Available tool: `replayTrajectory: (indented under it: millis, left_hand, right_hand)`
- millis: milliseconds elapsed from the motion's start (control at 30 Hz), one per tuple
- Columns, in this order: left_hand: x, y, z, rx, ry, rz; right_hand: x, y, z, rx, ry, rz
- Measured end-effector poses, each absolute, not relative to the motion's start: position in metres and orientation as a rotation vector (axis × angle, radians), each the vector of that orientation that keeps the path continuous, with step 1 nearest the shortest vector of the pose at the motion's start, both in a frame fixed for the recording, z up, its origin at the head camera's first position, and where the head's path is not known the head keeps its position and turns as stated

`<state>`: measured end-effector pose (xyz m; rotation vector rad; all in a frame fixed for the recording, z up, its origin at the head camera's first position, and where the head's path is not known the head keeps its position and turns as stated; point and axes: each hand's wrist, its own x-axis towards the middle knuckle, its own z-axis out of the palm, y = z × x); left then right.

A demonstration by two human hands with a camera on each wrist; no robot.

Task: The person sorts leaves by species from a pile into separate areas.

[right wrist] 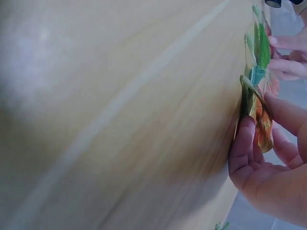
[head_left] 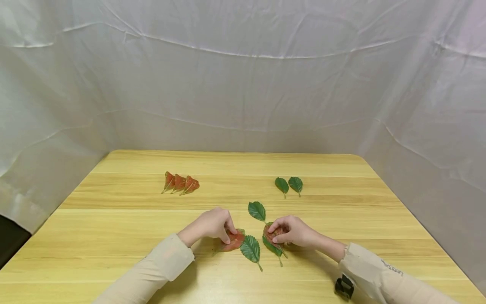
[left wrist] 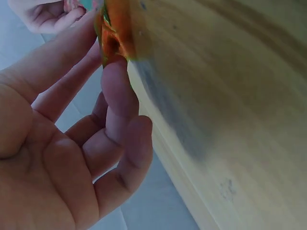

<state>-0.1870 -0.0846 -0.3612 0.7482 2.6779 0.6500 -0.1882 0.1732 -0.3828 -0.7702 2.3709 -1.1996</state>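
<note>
The left hand (head_left: 215, 225) has a thumb-and-finger grip on the left red leaf (head_left: 236, 241), low in the middle of the head view. That leaf stretches away from the grip toward the frame's right, its long axis climbing from lower left to upper right, its broad end meeting the middle green leaf (head_left: 250, 248). This green one slants the other way, stem toward the lower right, and lies nearer the left hand than the right.

The right hand (head_left: 298, 231) pinches the right red leaf (head_left: 280, 231), which reaches leftward from that grip and overlaps the under green leaf (head_left: 271, 248), stems pointing down the frame. Only a sliver of counter (head_left: 133, 228) seems to part the two green leaves (they almost brush).

Fingers hide much of both red leaves. The left wrist view cuts its leaf off at the top edge, and in the right wrist view a teal patch (right wrist: 257, 74) sits among the leaves; I can't tell what it is.
</note>
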Motion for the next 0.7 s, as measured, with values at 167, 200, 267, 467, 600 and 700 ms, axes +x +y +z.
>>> replayTrajectory:
  millis: [167, 200, 267, 467, 600, 700]
  left_hand:
    - [-0.188, -0.085, -0.363, 0.74, 2.677, 0.662]
    - [-0.189, -0.085, -0.363, 0.743, 2.677, 0.664]
    - [-0.189, -0.085, -0.364, 0.744, 2.68, 0.66]
    - [-0.19, -0.085, -0.366, 0.749, 2.679, 0.663]
    - [-0.19, -0.085, -0.366, 0.744, 2.682, 0.659]
    - [-0.19, -0.085, -0.367, 0.744, 2.686, 0.652]
  right_hand:
    - [-0.188, 0.172, -0.381, -0.691, 2.304, -1.26]
    - [-0.188, 0.172, -0.38, -0.68, 2.295, -1.277]
    - [-0.189, 0.172, -0.379, -0.659, 2.294, -1.303]
    - [-0.193, 0.17, -0.372, -0.654, 2.363, -1.319]
    - [-0.198, 0.169, -0.369, -0.652, 2.396, -1.327]
    - [-0.202, 0.168, -0.367, -0.654, 2.415, -1.339]
